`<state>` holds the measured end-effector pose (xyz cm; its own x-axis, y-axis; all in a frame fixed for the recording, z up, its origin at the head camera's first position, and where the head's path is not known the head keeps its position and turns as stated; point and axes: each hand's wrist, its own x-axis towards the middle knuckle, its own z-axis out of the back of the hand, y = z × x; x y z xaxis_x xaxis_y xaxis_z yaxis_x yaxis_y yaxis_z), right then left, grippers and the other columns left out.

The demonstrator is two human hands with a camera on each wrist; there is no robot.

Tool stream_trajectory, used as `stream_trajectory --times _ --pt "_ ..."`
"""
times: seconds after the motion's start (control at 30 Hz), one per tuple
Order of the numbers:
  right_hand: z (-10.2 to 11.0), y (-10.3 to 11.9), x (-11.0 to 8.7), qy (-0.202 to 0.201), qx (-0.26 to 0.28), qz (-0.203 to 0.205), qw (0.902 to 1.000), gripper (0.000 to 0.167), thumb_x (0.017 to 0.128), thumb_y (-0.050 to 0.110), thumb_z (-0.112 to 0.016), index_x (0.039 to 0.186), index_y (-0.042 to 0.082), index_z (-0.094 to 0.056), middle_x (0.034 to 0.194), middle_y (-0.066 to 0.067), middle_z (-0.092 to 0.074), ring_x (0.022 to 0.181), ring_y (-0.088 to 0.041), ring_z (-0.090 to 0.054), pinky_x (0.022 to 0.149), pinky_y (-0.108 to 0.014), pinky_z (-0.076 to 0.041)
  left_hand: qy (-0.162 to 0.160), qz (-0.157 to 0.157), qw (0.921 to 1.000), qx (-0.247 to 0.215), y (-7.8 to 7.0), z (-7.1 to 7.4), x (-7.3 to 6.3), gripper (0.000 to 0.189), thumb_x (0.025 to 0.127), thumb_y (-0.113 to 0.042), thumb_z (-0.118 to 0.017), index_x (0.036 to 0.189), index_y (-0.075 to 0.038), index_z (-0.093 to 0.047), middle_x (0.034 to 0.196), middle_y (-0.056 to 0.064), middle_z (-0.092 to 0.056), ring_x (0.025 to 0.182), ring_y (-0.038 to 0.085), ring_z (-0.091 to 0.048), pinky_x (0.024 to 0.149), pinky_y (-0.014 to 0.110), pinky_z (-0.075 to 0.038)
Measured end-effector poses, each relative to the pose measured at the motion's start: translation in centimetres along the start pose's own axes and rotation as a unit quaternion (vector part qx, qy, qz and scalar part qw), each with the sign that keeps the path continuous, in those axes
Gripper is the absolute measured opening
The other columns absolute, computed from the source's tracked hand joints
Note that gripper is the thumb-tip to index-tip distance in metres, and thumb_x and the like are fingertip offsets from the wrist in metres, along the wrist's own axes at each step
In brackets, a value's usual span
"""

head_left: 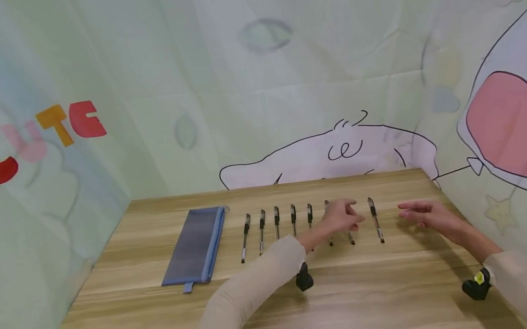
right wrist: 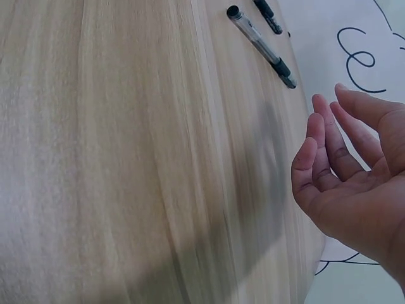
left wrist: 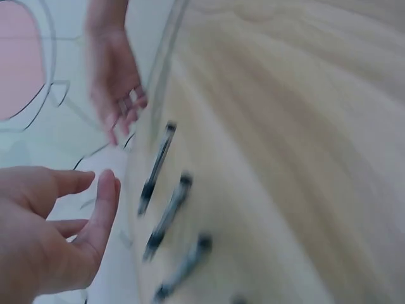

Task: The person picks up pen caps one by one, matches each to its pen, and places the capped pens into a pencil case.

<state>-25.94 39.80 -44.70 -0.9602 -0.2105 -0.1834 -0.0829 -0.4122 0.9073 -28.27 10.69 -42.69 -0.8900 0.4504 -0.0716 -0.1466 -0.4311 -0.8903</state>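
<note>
Several black-capped pens lie side by side in a row across the wooden table (head_left: pixel 355 302). My left hand (head_left: pixel 342 217) hovers over the right part of the row, partly hiding two pens there. In the left wrist view its thumb and fingers are loosely bent with nothing between them. The rightmost pen (head_left: pixel 375 220) lies between my two hands, a little apart from the others. To its right my right hand (head_left: pixel 430 217) is held above the table, fingers relaxed and holding nothing. The right wrist view shows that hand (right wrist: pixel 348 171) beside its own shadow, with a pen (right wrist: pixel 261 47) beyond its fingertips.
A flat blue-grey zippered pouch (head_left: pixel 194 246) lies left of the pens, its small tab toward the near edge. Behind the table hangs a printed cloth backdrop (head_left: pixel 257 97) with cartoon drawings. Each wrist carries a small black device (head_left: pixel 304 277).
</note>
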Motion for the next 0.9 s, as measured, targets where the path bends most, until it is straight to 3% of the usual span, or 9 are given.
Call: stream_trajectory --times 0.13,0.23,0.37,0.5,0.7,0.8,0.9 --pt "-0.2 0.1 0.1 0.0 -0.013 0.008 0.9999 0.059 0.103 0.027 -0.063 0.146 -0.009 -0.046 0.115 0.019 -0.073 0.096 0.0 -0.064 0.076 -0.025 -0.056 -0.003 -0.002 0.9997 -0.026 1.6 4.9 -2.5 0.058 0.094 -0.008 -0.073 0.148 0.0 -0.05 0.102 0.012 -0.07 0.072 0.02 -0.073 0.079 0.04 -0.067" --pt "-0.6 0.3 0.2 0.003 -0.021 0.011 0.9997 0.059 0.102 0.027 -0.063 0.146 -0.009 -0.047 0.123 0.007 -0.073 0.098 -0.001 -0.065 0.077 -0.026 -0.058 -0.021 0.008 0.9993 -0.03 3.4 8.6 -5.2 0.057 0.095 -0.007 -0.071 0.148 -0.001 -0.05 0.107 0.016 -0.069 0.082 0.032 -0.075 0.083 0.045 -0.066" --pt "-1.0 0.5 0.3 0.01 -0.028 0.005 0.9995 0.06 0.103 0.028 -0.062 0.147 -0.009 -0.046 0.133 -0.01 -0.07 0.101 0.001 -0.066 0.081 -0.027 -0.059 -0.073 0.027 0.9965 -0.03 6.1 12.9 -8.6 0.053 0.095 -0.005 -0.07 0.146 0.0 -0.053 0.106 0.018 -0.068 0.09 0.041 -0.074 0.08 0.046 -0.066" --pt "-1.3 1.0 0.5 0.021 -0.028 0.004 0.9994 0.06 0.104 0.028 -0.061 0.148 -0.009 -0.044 0.138 -0.018 -0.066 0.102 0.001 -0.066 0.082 -0.027 -0.06 -0.131 0.05 0.9891 -0.042 8.7 16.7 -11.4 0.054 0.094 -0.004 -0.07 0.145 0.003 -0.052 0.105 0.02 -0.067 0.09 0.039 -0.073 0.08 0.045 -0.067" --pt "-1.7 1.9 0.8 0.027 -0.032 0.009 0.9991 0.06 0.104 0.029 -0.061 0.148 -0.009 -0.044 0.143 -0.025 -0.059 0.106 -0.002 -0.065 0.084 -0.027 -0.06 -0.173 0.099 0.9766 -0.081 12.1 21.4 -15.4 0.06 0.095 -0.009 -0.07 0.149 0.004 -0.046 0.108 0.015 -0.065 0.087 0.02 -0.072 0.087 0.041 -0.066" --pt "-2.0 2.3 0.9 0.033 -0.034 0.011 0.9988 0.061 0.104 0.029 -0.06 0.148 -0.009 -0.043 0.144 -0.025 -0.058 0.108 0.001 -0.063 0.086 -0.027 -0.059 -0.185 0.101 0.9758 -0.059 13.2 23.0 -16.9 0.061 0.096 -0.012 -0.07 0.149 0.006 -0.045 0.111 0.016 -0.064 0.086 0.013 -0.071 0.084 0.034 -0.066" --pt "-2.4 2.6 0.9 0.035 -0.031 0.012 0.9988 0.06 0.104 0.029 -0.06 0.148 -0.009 -0.043 0.142 -0.024 -0.06 0.107 0.003 -0.063 0.087 -0.027 -0.059 -0.199 0.084 0.9762 -0.021 13.9 24.1 -18.0 0.059 0.096 -0.012 -0.071 0.146 0.007 -0.048 0.114 0.022 -0.065 0.083 0.01 -0.069 0.077 0.029 -0.066"
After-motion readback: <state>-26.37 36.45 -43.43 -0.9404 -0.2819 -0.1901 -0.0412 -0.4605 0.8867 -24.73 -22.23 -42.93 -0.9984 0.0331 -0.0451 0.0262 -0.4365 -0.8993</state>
